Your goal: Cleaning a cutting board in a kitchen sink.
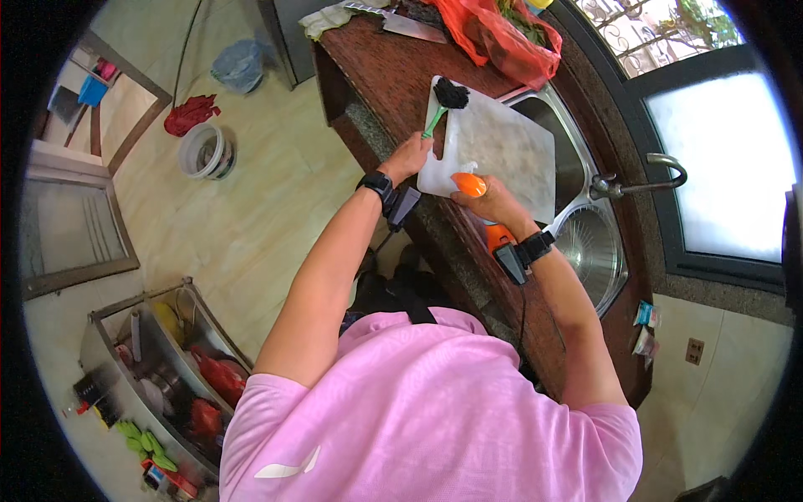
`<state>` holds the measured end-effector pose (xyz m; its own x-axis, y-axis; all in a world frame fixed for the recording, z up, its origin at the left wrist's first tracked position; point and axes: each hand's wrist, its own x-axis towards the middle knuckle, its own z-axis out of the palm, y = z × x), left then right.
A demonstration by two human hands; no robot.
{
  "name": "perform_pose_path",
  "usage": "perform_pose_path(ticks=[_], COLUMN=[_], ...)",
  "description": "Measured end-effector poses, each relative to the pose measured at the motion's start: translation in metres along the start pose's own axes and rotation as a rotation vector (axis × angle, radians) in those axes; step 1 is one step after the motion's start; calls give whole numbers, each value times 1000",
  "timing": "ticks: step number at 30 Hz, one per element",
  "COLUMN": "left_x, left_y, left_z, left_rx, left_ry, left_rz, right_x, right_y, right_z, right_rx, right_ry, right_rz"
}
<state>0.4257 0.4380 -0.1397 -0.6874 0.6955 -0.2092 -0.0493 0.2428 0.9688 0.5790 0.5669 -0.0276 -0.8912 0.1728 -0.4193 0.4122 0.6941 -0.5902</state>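
My left hand (406, 159) grips the green handle of a scrub brush (434, 124), at the left edge of a white cutting board (502, 138). The brush's black bristle head (451, 94) is over the board's upper left part. In my right hand (504, 206) is a bottle with an orange cap (470, 184); more orange (499, 237) shows below the hand, and the rest is hidden by my fingers. A small white blob (466, 167) lies on the board beside the cap. The board has a cut-out handle, a greyish worn face, and rests across the counter and sink edge.
A double steel sink (580, 160) with a faucet (640, 182) is to the right. On the far counter (370, 56) lie a cleaver (414, 28) and a red plastic bag (521, 44). A white bucket (204, 150) and a red cloth (190, 115) are on the floor.
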Motion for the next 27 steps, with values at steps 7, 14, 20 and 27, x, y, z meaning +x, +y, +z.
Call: perform_pose_path(ticks=[7, 14, 20, 27], left_x=[5, 4, 6, 6], left_y=[-7, 3, -22, -14], left_z=[-1, 4, -7, -6], left_rx=[-17, -52, -12, -5], left_ry=[-30, -84, -34, -26], left_rz=[10, -3, 6, 25], right_x=[-11, -36, -27, 0], right_y=[41, 119, 125, 131], right_z=[-8, -59, -68, -71], right_rx=[-75, 174, 237, 256], right_ry=[138, 265, 382, 342], right_rz=[98, 344, 401, 292])
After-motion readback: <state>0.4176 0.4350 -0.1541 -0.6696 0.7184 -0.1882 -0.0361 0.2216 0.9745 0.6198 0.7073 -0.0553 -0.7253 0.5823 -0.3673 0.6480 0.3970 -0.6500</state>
